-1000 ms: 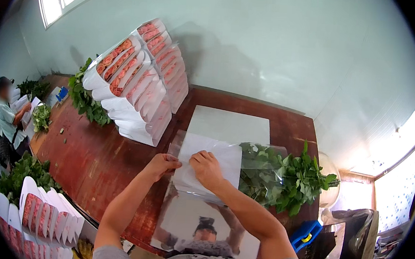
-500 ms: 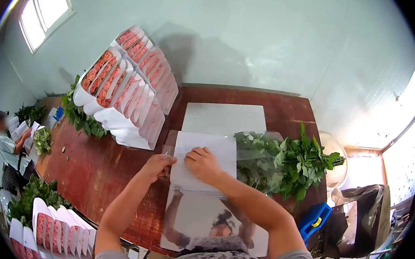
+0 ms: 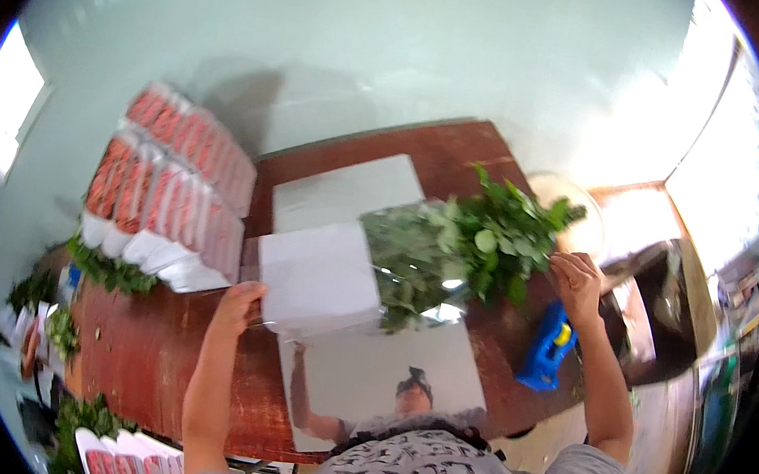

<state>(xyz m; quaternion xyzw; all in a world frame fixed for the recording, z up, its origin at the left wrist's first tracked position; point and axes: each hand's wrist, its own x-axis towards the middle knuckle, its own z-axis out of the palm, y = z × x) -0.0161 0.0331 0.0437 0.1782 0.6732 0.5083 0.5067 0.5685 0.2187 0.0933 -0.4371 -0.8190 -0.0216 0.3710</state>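
Leafy bundle lies across the bench between two hands

Clock directions run from the bundle's middle. The bundle of green leafy stems [image 3: 504, 238] lies on the reddish-brown wooden bench [image 3: 148, 344], stem ends toward 2 o'clock. A clear plastic sleeve [image 3: 414, 249] covers part of its leaves; a square white paper sheet [image 3: 319, 272] forms its 9 o'clock end. At 8 o'clock the left hand [image 3: 240, 306] has its grip pinched on the sleeve's edge beside the paper. At 3 o'clock the right hand [image 3: 577, 286] is just beside the stem ends, fingers curled; whether its grip holds anything, I cannot tell. A flat white board [image 3: 343, 190] shows at 11 o'clock, a shiny mirror-like panel [image 3: 378, 371] at 6, a blue plastic tool with a yellow part [image 3: 545, 352] at 4, and stacked white-wrapped pink flowers [image 3: 169, 194] toward 10.
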